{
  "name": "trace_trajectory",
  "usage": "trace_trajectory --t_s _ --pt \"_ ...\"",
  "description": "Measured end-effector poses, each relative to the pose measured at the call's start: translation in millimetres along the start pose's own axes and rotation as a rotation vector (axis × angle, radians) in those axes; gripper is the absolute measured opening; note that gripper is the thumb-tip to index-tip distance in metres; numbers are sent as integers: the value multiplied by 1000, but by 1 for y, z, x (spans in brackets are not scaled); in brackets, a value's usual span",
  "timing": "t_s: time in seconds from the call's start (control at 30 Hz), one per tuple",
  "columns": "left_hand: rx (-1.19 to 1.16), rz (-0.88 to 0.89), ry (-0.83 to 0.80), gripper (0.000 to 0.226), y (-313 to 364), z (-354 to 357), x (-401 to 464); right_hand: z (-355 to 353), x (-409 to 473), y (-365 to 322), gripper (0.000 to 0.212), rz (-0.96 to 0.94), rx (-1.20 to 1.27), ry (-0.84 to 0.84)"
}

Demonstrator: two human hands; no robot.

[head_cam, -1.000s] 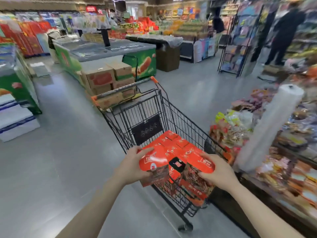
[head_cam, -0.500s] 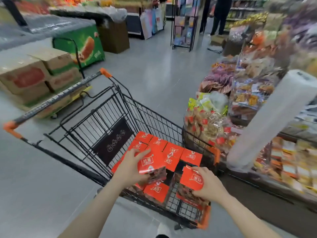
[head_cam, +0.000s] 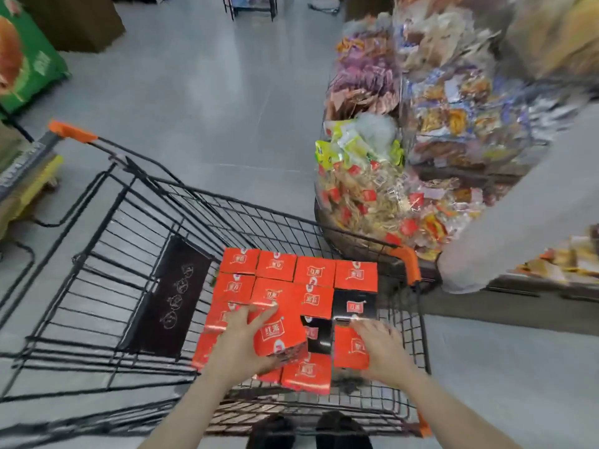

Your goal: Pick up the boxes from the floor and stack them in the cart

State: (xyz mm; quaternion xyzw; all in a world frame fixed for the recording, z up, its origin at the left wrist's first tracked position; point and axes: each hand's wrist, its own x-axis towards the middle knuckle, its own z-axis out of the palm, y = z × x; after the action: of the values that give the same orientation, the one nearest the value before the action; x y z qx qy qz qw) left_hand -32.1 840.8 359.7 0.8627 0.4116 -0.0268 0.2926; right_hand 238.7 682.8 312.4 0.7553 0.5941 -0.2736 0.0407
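Head view: looking down into a black wire shopping cart [head_cam: 136, 254] on a grey shop floor; frame motion-blurred.
Cart contents: red boxes [head_cam: 316, 272] with white labels packed in rows at the cart's right end, tops level; one dark gap [head_cam: 355, 306] in the layer shows a box lower down.
Left hand [head_cam: 241, 343]: grasping one red box [head_cam: 278, 332], thumb along its top edge, fingers curled under its near side; box tilted, raised above the packed layer.
Right hand [head_cam: 377, 348]: fingers spread and fairly straight, palm down over a red box [head_cam: 351, 348] at the near right corner; contact cannot be told through the blur.
Cart handle: orange end cap [head_cam: 73, 131] at upper left.
Right of cart: wire bin of bagged snacks [head_cam: 372, 196]; white roll [head_cam: 518, 202] leaning across it.
Bottom edge: two dark shoes [head_cam: 343, 429] just behind the cart.
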Motion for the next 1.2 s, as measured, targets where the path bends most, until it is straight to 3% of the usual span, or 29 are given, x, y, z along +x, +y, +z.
trace_trajectory --t_s 0.27,0.33,0.43,0.57,0.67,0.77,0.9,1.07,1.2 --pt "49 110 -67 93 -28 9 17 46 40 1 89 136 -24 19" --pt "34 125 -57 91 -36 14 18 62 46 4 84 117 -60 -6" --pt "28 131 -50 90 -43 19 19 77 44 4 80 82 -63 119" --pt "15 119 -36 90 -39 16 16 61 44 -3 72 69 19 93" --pt "56 150 -59 91 -28 11 16 24 39 -18 93 79 343 82" --pt "78 211 -109 97 -8 9 19 -20 21 -37 113 -50 538 27" --pt "28 296 -140 104 41 10 26 -55 -7 -49 115 -144 332 -20" --pt "-58 441 -206 100 88 22 32 -68 -48 -35 95 22 219 85" --pt "-37 418 -252 86 74 40 44 -74 -91 -12 87 74 215 85"
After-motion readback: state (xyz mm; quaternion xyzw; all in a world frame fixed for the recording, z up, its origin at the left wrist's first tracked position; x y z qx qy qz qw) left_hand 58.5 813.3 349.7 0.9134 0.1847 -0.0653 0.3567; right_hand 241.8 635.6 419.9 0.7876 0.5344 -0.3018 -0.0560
